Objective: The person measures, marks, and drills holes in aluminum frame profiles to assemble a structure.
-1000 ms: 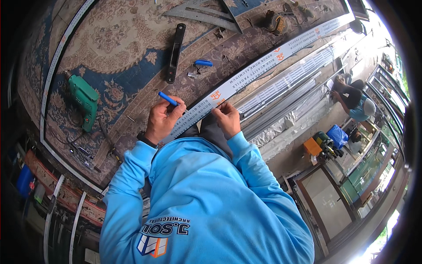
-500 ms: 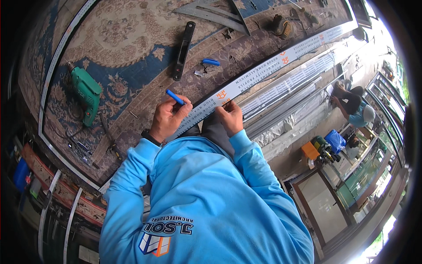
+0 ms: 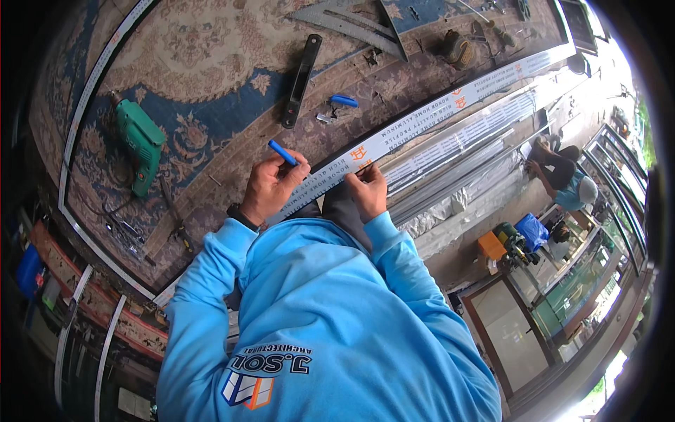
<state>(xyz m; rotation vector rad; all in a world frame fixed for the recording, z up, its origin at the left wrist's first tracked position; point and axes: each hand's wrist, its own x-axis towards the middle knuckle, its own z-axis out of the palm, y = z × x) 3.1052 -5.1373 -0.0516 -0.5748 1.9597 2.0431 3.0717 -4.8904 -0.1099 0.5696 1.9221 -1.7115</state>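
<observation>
My left hand [image 3: 273, 187], with a dark band at its wrist, is closed round a blue marker [image 3: 283, 152] whose blue end points up and away. It rests at the near edge of a long aluminium profile [image 3: 411, 132] wrapped in printed white film. A little to its right, my right hand [image 3: 368, 193] pinches at the profile's edge. A small dark bit shows at those fingertips, but I cannot make out what they hold. Beyond the profile, a blue cap [image 3: 344, 101] and a black spirit level [image 3: 302, 81] lie on the patterned carpet.
A green power drill [image 3: 140, 146] lies at left. A metal set square [image 3: 355, 24] and a tape measure [image 3: 458, 51] lie at the far side. Light metal framing [image 3: 65, 169] edges the carpeted surface. More wrapped profiles [image 3: 457, 151] lie to the right, where another person [image 3: 578, 188] crouches.
The view has shifted slightly. Both hands keep nearly the same place and grip, the left one still round the marker.
</observation>
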